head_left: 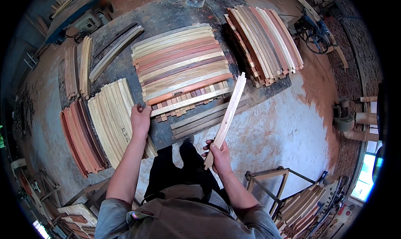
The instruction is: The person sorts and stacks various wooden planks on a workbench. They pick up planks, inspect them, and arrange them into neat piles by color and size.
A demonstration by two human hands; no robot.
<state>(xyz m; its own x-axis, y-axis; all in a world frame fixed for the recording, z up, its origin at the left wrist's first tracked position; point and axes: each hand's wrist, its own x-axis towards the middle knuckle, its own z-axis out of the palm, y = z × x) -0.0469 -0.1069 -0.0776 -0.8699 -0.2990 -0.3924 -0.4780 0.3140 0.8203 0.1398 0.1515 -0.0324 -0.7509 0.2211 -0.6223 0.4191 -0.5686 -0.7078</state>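
In my right hand [220,154] is a long pale wooden strip [229,113], gripped near its lower end and slanting up and away to the right. My left hand [140,120] has its thumb and fingers closed at the left end of another pale strip [190,102], which lies across the near side of the middle stack. That stack [181,65] is made of reddish, brown and cream strips laid side by side, with crosswise strip ends showing beneath. Left of my left hand lies a group of cream strips [110,113].
Reddish strips [81,136] lie at the table's left end. A tall stack of mixed strips [265,44] stands at the far right. Grey-brown strips [209,118] rest along the near edge of the dark table [167,132]. A metal frame [267,182] stands at lower right.
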